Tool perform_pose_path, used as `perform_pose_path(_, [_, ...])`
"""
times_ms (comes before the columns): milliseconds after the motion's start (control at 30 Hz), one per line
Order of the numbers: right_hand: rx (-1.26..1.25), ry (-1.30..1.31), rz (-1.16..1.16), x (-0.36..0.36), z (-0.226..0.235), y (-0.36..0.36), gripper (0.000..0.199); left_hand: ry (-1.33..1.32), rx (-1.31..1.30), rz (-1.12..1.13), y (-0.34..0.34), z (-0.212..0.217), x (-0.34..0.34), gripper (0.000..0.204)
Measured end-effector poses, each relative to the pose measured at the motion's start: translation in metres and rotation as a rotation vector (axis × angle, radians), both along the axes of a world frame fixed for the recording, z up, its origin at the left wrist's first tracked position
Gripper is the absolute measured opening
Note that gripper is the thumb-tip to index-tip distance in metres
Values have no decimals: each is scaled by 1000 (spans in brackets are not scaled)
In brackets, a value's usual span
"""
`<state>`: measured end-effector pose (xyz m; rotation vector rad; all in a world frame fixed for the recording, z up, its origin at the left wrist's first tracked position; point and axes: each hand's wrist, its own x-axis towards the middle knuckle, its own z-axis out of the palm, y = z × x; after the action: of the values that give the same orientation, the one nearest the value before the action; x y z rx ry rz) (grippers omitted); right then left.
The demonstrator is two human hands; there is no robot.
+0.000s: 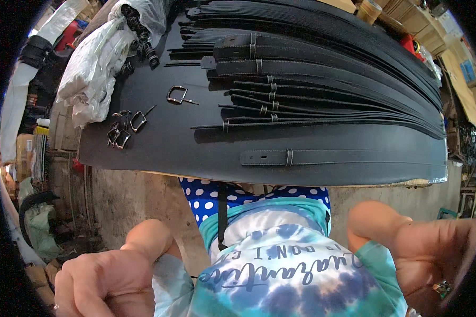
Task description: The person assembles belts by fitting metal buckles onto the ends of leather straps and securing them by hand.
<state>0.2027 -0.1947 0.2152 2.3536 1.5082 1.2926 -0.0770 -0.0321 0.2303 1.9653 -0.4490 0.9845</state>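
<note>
Both my hands are raised close to me, away from the table. My left hand [104,282], at the lower left, has its fingers bent over and pressed together; the lower edge cuts off the tips, so anything in them is hidden. My right hand [436,253], at the right rim, is smeared by motion and its fingers are unclear. On the table, a black belt strap [328,157] with a stitched loop lies along the near edge. Behind it spread several more black straps [349,113]. A silver buckle [178,95] lies alone, left of them; several other buckles [120,136] sit clustered nearer the left edge.
The black-topped table [164,153] spans the far side. On its left lies a clear plastic bag [98,68] with dark pieces spilling out. A roll of tape [369,10] stands at the back right. Shelves and cartons [24,150] crowd the left.
</note>
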Motion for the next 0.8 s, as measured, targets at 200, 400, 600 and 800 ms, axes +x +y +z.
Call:
perform_pose_path(200, [693,1189,985,17,-57,86,9,-760,-563,395,11,-42,46,17])
perform_pose_path(400, [-133,1395,741,31,-177,95,34,468,-299,1332,152,-173,10,31])
perform_pose_path(600, [-241,1234,845,11,-186,99,40,688,-86,1521,182,-230,6,33])
perform_pose_path(800, [533,1100,1213,31,-66,76,17,-155,47,1401,67,-88,36,24])
